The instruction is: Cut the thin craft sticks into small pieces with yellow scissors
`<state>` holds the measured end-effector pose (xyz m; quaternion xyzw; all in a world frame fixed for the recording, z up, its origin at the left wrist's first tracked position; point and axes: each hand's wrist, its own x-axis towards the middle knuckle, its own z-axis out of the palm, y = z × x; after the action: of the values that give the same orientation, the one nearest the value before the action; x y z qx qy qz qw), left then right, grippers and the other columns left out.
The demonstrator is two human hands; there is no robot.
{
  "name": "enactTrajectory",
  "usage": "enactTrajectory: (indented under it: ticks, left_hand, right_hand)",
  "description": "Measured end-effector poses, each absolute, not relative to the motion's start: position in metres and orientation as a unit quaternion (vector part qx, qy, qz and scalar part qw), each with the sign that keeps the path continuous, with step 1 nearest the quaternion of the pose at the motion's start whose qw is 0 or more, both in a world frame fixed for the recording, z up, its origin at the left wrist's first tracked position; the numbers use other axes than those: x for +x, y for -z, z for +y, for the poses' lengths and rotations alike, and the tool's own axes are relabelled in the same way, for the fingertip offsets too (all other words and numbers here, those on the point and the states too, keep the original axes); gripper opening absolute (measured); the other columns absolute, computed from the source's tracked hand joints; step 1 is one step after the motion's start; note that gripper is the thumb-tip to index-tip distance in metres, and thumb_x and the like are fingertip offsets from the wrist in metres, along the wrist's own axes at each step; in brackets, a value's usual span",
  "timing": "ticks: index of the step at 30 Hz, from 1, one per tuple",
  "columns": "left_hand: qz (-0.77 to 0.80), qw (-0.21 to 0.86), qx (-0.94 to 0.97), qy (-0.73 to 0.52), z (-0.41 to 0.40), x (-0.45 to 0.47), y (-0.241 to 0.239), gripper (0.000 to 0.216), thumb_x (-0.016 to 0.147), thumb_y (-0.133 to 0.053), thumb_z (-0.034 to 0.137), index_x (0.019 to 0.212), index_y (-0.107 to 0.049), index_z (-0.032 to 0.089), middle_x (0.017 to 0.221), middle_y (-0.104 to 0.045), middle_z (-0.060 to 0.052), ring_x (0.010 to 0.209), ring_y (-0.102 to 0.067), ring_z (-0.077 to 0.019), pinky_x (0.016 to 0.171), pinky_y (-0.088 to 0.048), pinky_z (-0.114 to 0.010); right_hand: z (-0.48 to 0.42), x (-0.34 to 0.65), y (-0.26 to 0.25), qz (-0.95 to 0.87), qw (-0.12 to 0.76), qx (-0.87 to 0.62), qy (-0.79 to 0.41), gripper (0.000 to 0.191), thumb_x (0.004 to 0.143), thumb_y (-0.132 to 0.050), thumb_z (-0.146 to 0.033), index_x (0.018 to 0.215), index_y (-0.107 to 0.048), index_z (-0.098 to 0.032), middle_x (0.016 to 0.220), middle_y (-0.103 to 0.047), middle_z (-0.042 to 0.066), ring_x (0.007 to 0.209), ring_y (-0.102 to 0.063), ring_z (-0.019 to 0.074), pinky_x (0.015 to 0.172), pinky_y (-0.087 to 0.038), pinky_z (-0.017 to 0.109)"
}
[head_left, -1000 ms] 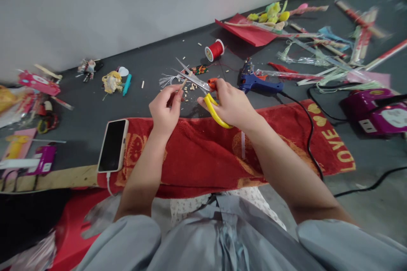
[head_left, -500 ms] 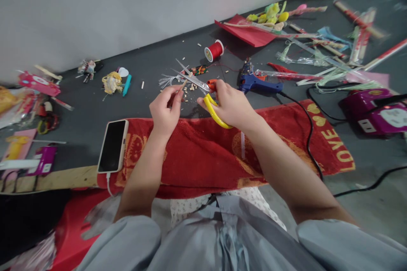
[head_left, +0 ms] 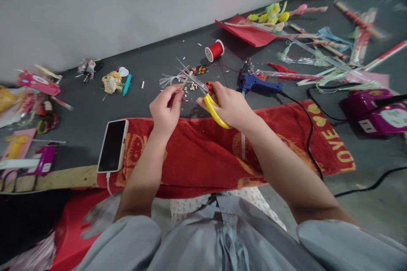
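My left hand point(head_left: 165, 108) pinches a thin wooden stick point(head_left: 183, 83) that points up and to the right. My right hand point(head_left: 230, 106) grips scissors point(head_left: 208, 95) with yellow and orange handles. Their blades are nearly closed around the stick's tip. Both hands hover over the far edge of a red towel point(head_left: 203, 152) lying on the dark table. Several small cut wooden bits point(head_left: 190, 89) lie scattered under the blades.
A phone point(head_left: 112, 145) lies on the towel's left end. A blue glue gun point(head_left: 259, 84) with a black cable, a red thread spool point(head_left: 214, 50), a red paper sheet point(head_left: 251, 31), wrapped craft sticks and a purple power strip point(head_left: 378, 112) lie to the right. Craft packets crowd the left.
The scissor blades, open a second ago, have closed down on the stick's tip. My hands have otherwise stayed in place.
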<state>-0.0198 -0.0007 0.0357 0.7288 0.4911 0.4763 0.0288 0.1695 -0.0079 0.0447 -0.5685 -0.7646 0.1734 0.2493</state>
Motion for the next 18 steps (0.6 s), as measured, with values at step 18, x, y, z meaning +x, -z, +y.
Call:
enactTrajectory:
  ticks: [18]
  left_hand:
    - [0.361,-0.091,0.801,-0.469,-0.025,-0.003,-0.038,0.018,0.089,-0.052,0.031,0.104,-0.056,0.023,0.098,-0.065,-0.006,0.096,-0.062,-0.0177,0.091,-0.05,-0.037]
  right_hand:
    - [-0.004,0.157,-0.039,-0.669,0.361,-0.577,-0.299,0.054,0.081,-0.037,-0.076,0.069,-0.043,-0.023,0.063,-0.055,0.001,0.058,-0.05,0.0147,0.054,-0.033,0.028]
